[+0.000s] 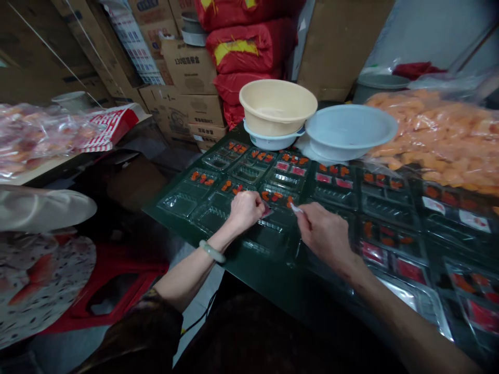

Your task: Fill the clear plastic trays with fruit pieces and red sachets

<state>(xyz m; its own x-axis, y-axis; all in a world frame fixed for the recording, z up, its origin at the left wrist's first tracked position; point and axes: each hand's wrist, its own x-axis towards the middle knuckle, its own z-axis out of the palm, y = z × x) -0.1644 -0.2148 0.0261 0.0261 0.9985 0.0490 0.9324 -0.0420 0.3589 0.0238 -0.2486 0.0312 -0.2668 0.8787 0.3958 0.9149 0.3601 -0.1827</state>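
Note:
My left hand (246,210), a pale bangle (212,252) on its wrist, is closed over a clear plastic tray (268,223). A small red packet (266,210) shows at its fingertips. To the right, my right hand (325,231) pinches a small white piece (296,209) that looks like a packet or slip; its kind is unclear. Around both hands lie several clear compartment trays with small orange and red pieces (273,196) along their far compartments. Flat red packets (343,183) lie in some trays, and whitish packets (433,205) in another at the right.
A cream basin (278,109) and a pale blue basin (351,132) stand at the table's (253,280) far side. A big bag of orange pieces (436,135) is at the right. Cardboard boxes (191,67) and red bundles (249,47) are stacked behind. Another person's sleeve (47,208) and a red stool (128,280) are left.

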